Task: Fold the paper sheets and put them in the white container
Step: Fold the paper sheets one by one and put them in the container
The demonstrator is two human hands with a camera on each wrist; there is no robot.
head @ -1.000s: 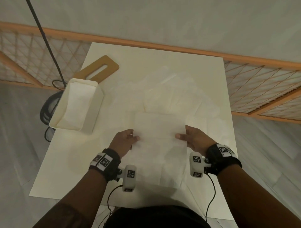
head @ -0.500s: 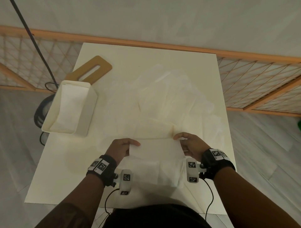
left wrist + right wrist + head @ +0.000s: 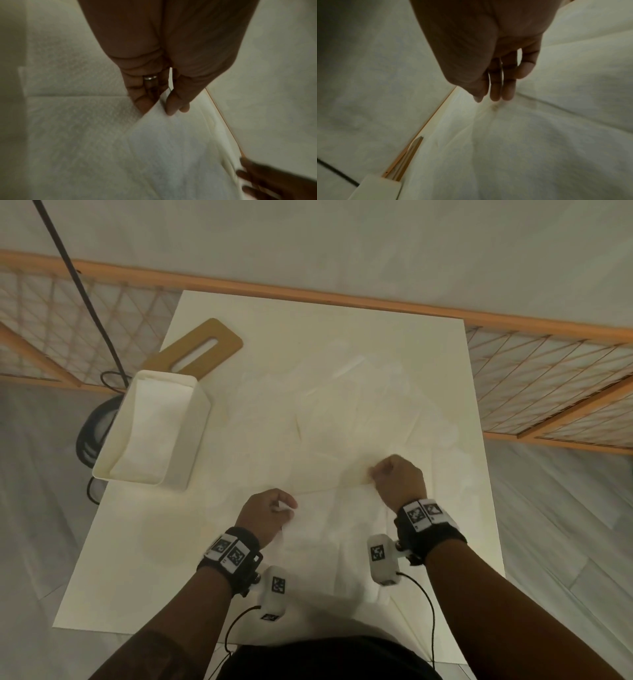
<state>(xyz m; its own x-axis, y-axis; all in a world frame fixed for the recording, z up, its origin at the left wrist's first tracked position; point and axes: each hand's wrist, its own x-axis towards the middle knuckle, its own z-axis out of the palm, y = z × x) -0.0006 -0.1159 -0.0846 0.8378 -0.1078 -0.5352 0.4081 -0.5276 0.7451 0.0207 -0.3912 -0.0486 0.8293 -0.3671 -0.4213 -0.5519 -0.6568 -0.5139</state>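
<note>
A thin white paper sheet [image 3: 337, 529] lies near the front of the white table [image 3: 137, 559]. My left hand [image 3: 286, 506] pinches its near-left corner between thumb and fingers [image 3: 169, 106], and the corner is lifted a little. My right hand [image 3: 373, 472] is farther out, fingers curled, with thumb and fingertips [image 3: 494, 94] meeting on the sheet's far right edge, where creases run together. The white container [image 3: 191, 440] stands at the table's left with folded sheets inside. Several more sheets [image 3: 342, 412] lie spread over the middle.
A wooden board with a slot [image 3: 202, 347] lies behind the container, near the far left corner. An orange-framed lattice fence [image 3: 548, 378] runs behind and to the right. Black cable [image 3: 89, 436] coils on the floor left of the table.
The sheet has come down from a raised hold onto the table. My right hand has moved away from me to the far right edge. My left hand stays at the left corner.
</note>
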